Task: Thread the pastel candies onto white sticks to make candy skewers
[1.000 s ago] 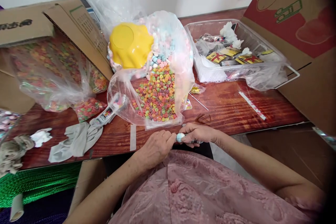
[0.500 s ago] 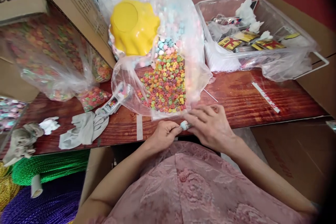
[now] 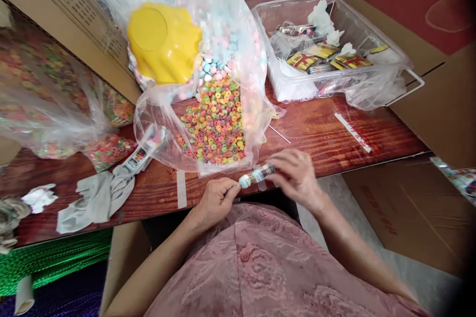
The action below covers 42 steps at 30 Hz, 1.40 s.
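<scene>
At the near edge of the red-brown wooden table (image 3: 327, 133), both my hands hold a short stick of stacked candy (image 3: 255, 176) with a pale blue piece at its left end. My left hand (image 3: 217, 198) pinches that left end, fingers closed. My right hand (image 3: 295, 174) grips the right end, fingers curled over it. Just behind them lies an open clear plastic bag (image 3: 256, 84) holding many small coloured ring candies (image 3: 213, 124) and pastel round candies (image 3: 215, 64), with a yellow bowl (image 3: 161, 42) upside down on top.
A clear plastic tray (image 3: 372, 34) with wrappers and white tissue stands at the back right, cardboard boxes (image 3: 420, 15) beside it. Bags of ring candy (image 3: 44, 99) lie left. A grey cloth (image 3: 96, 198), green cord rolls (image 3: 52, 267) and a thin stick (image 3: 280, 134) are near.
The candy stick has been drawn out longer between my hands and now lies tilted, and my right hand has shifted a little right. The view swung slightly.
</scene>
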### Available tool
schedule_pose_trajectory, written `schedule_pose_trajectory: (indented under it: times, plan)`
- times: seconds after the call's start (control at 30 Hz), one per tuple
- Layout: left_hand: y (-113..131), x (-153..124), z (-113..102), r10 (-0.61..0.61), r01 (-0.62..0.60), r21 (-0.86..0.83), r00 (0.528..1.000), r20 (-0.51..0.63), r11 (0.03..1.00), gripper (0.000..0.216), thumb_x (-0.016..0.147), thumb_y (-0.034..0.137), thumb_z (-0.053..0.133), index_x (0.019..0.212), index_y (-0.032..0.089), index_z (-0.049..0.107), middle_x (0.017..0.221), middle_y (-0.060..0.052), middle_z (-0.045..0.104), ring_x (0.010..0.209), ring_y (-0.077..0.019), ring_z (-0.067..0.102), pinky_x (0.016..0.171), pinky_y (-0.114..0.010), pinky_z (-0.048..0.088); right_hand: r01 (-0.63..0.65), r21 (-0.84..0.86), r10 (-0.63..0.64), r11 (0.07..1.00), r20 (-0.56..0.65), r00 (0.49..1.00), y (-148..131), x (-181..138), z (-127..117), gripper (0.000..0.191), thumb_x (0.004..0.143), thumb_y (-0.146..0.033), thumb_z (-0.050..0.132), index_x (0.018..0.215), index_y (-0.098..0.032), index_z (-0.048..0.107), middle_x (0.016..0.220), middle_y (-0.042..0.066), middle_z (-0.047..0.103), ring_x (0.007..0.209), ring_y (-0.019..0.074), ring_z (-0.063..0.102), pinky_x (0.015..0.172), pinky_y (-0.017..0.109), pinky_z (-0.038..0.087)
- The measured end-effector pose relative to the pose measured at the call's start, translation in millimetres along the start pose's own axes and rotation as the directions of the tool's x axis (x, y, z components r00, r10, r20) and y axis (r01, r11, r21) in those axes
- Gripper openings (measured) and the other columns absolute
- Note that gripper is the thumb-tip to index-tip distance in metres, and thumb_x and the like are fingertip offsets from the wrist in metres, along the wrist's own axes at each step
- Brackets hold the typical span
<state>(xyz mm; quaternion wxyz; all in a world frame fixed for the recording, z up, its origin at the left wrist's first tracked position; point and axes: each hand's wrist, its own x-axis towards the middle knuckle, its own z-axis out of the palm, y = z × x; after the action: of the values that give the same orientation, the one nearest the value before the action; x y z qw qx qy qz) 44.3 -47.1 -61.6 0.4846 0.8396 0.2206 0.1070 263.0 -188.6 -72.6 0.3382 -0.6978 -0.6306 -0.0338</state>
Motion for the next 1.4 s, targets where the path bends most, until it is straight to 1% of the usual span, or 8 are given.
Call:
schedule_pose_trajectory:
  times: [0.1, 0.27, 0.53, 0.7, 0.9, 1.13, 1.27, 1.4]
  plan:
    - [-5, 1, -4, -0.146, 0.129, -0.178, 0.985, -0.089, 0.976, 0.031, 0.088, 0.037, 0.053, 0.071, 0.014, 0.065, 0.062, 0.001, 0.053, 0.06, -0.0114, 0.044, 0.06, -0.025, 0.034, -0.076, -0.107, 0.067, 0.991, -0.08, 0.995, 48, -3, -18, 0.015, 0.094, -0.031, 0.061, 0.095, -0.024, 0.074, 0.095, 0.005, 0.073, 0.089, 0.0215, 0.06, 0.083, 0.037, 0.043]
    - [-9, 2, -2, -0.304, 0.23, -0.44, 0.947, -0.103, 0.868, 0.032, 0.083, 0.042, 0.06, 0.067, 0.015, 0.063, 0.051, 0.006, 0.038, 0.05, -0.0077, 0.031, 0.051, -0.023, 0.026, 0.006, -0.098, 0.003, 0.995, 0.082, 0.997, 92, -6, -28, 0.019, 0.093, -0.026, 0.058, 0.087, -0.022, 0.076, 0.088, 0.007, 0.069, 0.081, 0.0213, 0.058, 0.077, 0.037, 0.048]
    - [-4, 1, 4, -0.349, 0.256, -0.532, 0.934, -0.079, 0.807, 0.033, 0.083, 0.044, 0.061, 0.067, 0.014, 0.062, 0.051, 0.006, 0.041, 0.047, -0.0062, 0.031, 0.047, -0.023, 0.021, 0.05, 0.009, -0.051, 0.999, 0.123, 0.991, 88, -3, -25, 0.019, 0.094, -0.029, 0.057, 0.098, -0.024, 0.076, 0.108, 0.011, 0.065, 0.099, 0.0253, 0.061, 0.083, 0.044, 0.051]
    - [-4, 2, 5, -0.351, 0.257, -0.566, 0.934, -0.063, 0.784, 0.033, 0.083, 0.043, 0.062, 0.066, 0.015, 0.06, 0.05, 0.006, 0.042, 0.046, -0.0058, 0.032, 0.046, -0.022, 0.022, 0.099, 0.005, -0.098, 0.995, 0.214, 0.972, 83, 4, -19, 0.025, 0.097, -0.024, 0.05, 0.08, -0.022, 0.068, 0.097, 0.009, 0.065, 0.091, 0.0218, 0.06, 0.08, 0.039, 0.05]
    - [-1, -1, 3, -0.333, 0.227, -0.611, 0.941, -0.063, 0.758, 0.034, 0.083, 0.041, 0.063, 0.061, 0.016, 0.056, 0.051, 0.005, 0.045, 0.046, -0.0059, 0.035, 0.047, -0.022, 0.024, 0.106, -0.023, -0.101, 0.994, 0.163, 0.981, 81, 3, -16, 0.02, 0.095, -0.02, 0.046, 0.079, -0.021, 0.058, 0.091, 0.009, 0.065, 0.085, 0.0217, 0.059, 0.079, 0.038, 0.05]
    - [-2, -2, 2, -0.32, 0.203, -0.512, 0.935, -0.152, 0.835, 0.038, 0.085, 0.039, 0.058, 0.056, 0.017, 0.049, 0.051, 0.005, 0.041, 0.048, -0.0068, 0.034, 0.05, -0.022, 0.026, -0.079, 0.249, 0.143, 0.965, -0.254, 0.957, 12, 10, -28, 0.007, 0.093, -0.019, 0.057, 0.09, -0.024, 0.061, 0.079, 0.0, 0.062, 0.071, 0.0159, 0.059, 0.067, 0.029, 0.048]
    - [2, 4, 5, -0.212, 0.098, -0.445, 0.954, -0.213, 0.89, 0.035, 0.088, 0.037, 0.053, 0.06, 0.016, 0.052, 0.056, 0.004, 0.043, 0.055, -0.0085, 0.038, 0.056, -0.022, 0.033, 0.068, 0.353, -0.017, 0.933, -0.147, 0.989, -52, 29, 9, 0.019, 0.091, -0.012, 0.056, 0.099, -0.025, 0.068, 0.083, 0.002, 0.067, 0.074, 0.0155, 0.064, 0.067, 0.029, 0.051]
    - [2, 0, 1, -0.131, 0.012, -0.366, 0.944, -0.302, 0.931, 0.03, 0.091, 0.032, 0.05, 0.068, 0.015, 0.062, 0.069, 0.0, 0.057, 0.069, -0.0125, 0.05, 0.069, -0.024, 0.042, 0.166, 0.412, -0.122, 0.896, -0.133, 0.984, -77, 37, 57, 0.028, 0.093, -0.01, 0.05, 0.105, -0.023, 0.072, 0.079, 0.004, 0.068, 0.068, 0.0149, 0.064, 0.06, 0.027, 0.052]
